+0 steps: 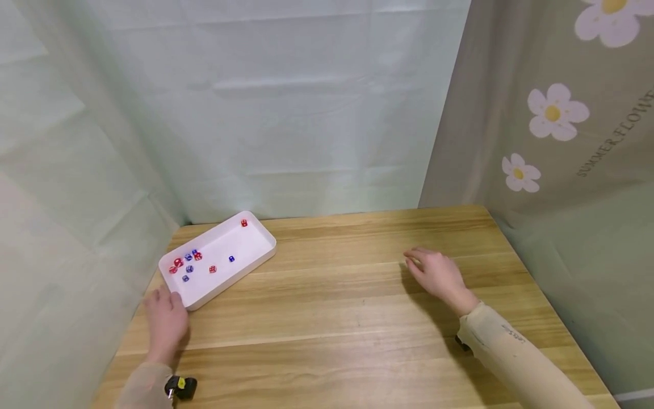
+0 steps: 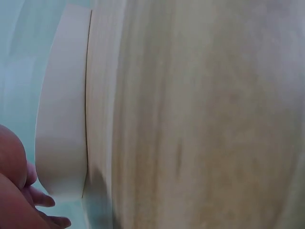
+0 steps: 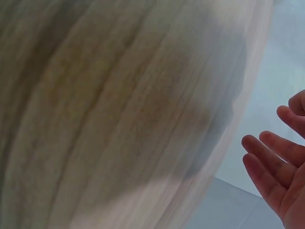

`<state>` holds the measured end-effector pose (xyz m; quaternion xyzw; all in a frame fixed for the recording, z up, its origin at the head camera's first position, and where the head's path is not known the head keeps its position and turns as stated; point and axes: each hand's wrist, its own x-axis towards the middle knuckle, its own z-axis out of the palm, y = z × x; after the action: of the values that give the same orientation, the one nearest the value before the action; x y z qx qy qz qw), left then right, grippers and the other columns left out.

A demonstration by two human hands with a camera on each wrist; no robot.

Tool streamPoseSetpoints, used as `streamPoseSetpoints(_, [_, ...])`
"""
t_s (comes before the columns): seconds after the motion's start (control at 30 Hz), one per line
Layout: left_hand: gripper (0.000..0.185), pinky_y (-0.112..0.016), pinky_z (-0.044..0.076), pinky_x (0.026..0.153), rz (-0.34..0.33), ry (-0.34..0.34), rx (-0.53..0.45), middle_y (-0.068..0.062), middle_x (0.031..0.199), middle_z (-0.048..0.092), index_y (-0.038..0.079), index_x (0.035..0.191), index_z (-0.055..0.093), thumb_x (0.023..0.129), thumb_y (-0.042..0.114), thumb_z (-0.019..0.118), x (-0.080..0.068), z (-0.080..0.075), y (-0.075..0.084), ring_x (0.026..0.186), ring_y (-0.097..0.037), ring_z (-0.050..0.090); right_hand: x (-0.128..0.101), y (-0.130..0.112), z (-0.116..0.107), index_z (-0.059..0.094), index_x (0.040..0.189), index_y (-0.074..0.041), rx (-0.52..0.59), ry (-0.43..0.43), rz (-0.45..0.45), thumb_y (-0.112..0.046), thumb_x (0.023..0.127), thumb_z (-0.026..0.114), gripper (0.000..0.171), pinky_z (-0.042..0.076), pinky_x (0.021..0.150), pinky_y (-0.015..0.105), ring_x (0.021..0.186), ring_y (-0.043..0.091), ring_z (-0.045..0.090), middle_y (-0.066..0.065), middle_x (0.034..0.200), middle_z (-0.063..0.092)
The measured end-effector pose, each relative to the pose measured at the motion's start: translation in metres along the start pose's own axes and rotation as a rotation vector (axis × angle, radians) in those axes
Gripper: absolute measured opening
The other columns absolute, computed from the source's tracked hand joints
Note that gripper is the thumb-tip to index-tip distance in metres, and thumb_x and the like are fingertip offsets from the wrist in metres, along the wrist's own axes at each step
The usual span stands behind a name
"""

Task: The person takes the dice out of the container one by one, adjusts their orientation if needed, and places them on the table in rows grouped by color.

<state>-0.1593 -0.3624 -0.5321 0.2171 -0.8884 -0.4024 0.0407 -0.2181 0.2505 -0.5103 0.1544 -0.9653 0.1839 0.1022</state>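
Note:
A white rectangular tray (image 1: 222,245) lies at an angle on the left of the table, with several red and blue dice in it. One red die (image 1: 243,223) sits apart near the far end, while most of the others gather toward the left end. My left hand (image 1: 167,319) is at the tray's near left corner, fingertips right at the rim. In the left wrist view its loosely bent fingers (image 2: 42,198) show beside the end of the tray wall (image 2: 64,105). My right hand (image 1: 435,274) hovers over the right side of the table, fingers relaxed, holding nothing.
The wooden table (image 1: 327,318) has its back edge against a pale curtain (image 1: 286,113). A grey curtain (image 1: 511,68) with white flowers hangs at the right. Black wrist devices show at the left sleeve (image 1: 145,386) and the right sleeve (image 1: 511,346).

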Motion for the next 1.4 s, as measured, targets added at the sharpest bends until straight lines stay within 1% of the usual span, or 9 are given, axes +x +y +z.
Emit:
streamPoseSetpoints(0.2, [0.065,-0.068,-0.009,0.124,0.012,-0.012,0.059,-0.032,0.171,-0.018,-0.001,0.168,-0.007,0.116,0.032,0.014,0.003,0.002,0.0,0.156,-0.053,-0.021,-0.002,0.001,0.002,0.077,0.13,-0.01,-0.003,-0.008,-0.006,-0.023,0.107,0.066,0.029,0.064,0.068,0.05,0.11,0.041,0.074,0.018,0.135,0.072])
streamPoseSetpoints(0.23, [0.065,-0.068,-0.009,0.124,0.015,-0.012,0.069,-0.032,0.171,-0.018,-0.001,0.168,-0.007,0.116,0.032,0.014,0.003,0.003,0.0,0.157,-0.053,-0.02,-0.002,0.001,0.002,0.077,0.13,-0.01,-0.007,-0.007,-0.005,-0.023,0.107,0.066,0.029,0.064,0.073,0.053,0.114,0.042,0.073,0.018,0.136,0.071])
streamPoseSetpoints(0.37, [0.065,-0.068,-0.008,0.124,0.018,-0.018,0.095,-0.034,0.171,-0.018,-0.003,0.167,-0.007,0.116,0.031,0.014,0.003,0.003,-0.002,0.156,-0.053,-0.02,-0.003,0.001,0.004,0.077,0.131,-0.01,-0.011,-0.011,-0.008,-0.024,0.106,0.067,0.03,0.064,0.077,0.057,0.118,0.044,0.07,0.021,0.138,0.069])
streamPoseSetpoints(0.53, [0.066,-0.068,-0.007,0.124,0.029,-0.024,0.138,-0.036,0.169,-0.018,-0.007,0.166,-0.007,0.116,0.03,0.015,0.005,0.003,-0.002,0.156,-0.054,-0.019,-0.001,0.001,0.003,0.077,0.131,-0.01,-0.007,-0.013,-0.013,-0.024,0.106,0.068,0.03,0.064,0.074,0.056,0.118,0.045,0.07,0.023,0.139,0.068])
streamPoseSetpoints(0.8, [0.066,-0.066,-0.008,0.125,0.081,-0.024,0.207,-0.043,0.166,-0.015,-0.014,0.163,-0.006,0.116,0.028,0.015,0.01,0.005,0.0,0.155,-0.058,-0.017,-0.001,0.0,0.002,0.077,0.131,-0.009,-0.006,-0.018,-0.013,-0.024,0.106,0.068,0.03,0.064,0.068,0.052,0.117,0.045,0.07,0.023,0.139,0.068])
streamPoseSetpoints(1.03, [0.066,-0.069,-0.007,0.124,0.155,-0.054,0.261,-0.048,0.163,-0.011,-0.02,0.16,-0.003,0.116,0.027,0.017,0.011,0.013,0.005,0.153,-0.063,-0.013,-0.001,-0.001,0.003,0.077,0.13,-0.009,0.0,-0.013,-0.02,-0.024,0.106,0.068,0.029,0.064,0.077,0.057,0.118,0.045,0.07,0.022,0.138,0.069])
streamPoseSetpoints(1.17, [0.066,-0.07,-0.003,0.124,0.196,-0.033,0.307,-0.051,0.162,-0.006,-0.026,0.156,0.001,0.116,0.023,0.021,0.012,0.018,0.01,0.152,-0.067,-0.007,-0.001,-0.002,0.005,0.077,0.131,-0.009,0.001,-0.018,-0.018,-0.025,0.107,0.067,0.03,0.063,0.082,0.059,0.119,0.044,0.07,0.021,0.138,0.069])
streamPoseSetpoints(1.27, [0.067,-0.069,-0.004,0.125,0.214,-0.028,0.334,-0.052,0.162,-0.005,-0.028,0.154,0.001,0.116,0.022,0.023,0.012,0.022,0.013,0.152,-0.067,-0.006,0.0,-0.003,0.006,0.077,0.131,-0.01,0.001,-0.017,-0.018,-0.025,0.107,0.067,0.03,0.063,0.082,0.06,0.119,0.044,0.07,0.021,0.139,0.069])
streamPoseSetpoints(1.4, [0.068,-0.066,-0.005,0.125,0.218,-0.046,0.34,-0.05,0.163,-0.006,-0.027,0.155,-0.003,0.117,0.023,0.022,0.013,0.025,0.016,0.153,-0.064,-0.009,0.001,-0.006,0.007,0.077,0.131,-0.01,0.003,-0.018,-0.021,-0.024,0.106,0.067,0.03,0.063,0.08,0.058,0.118,0.044,0.071,0.02,0.138,0.069])
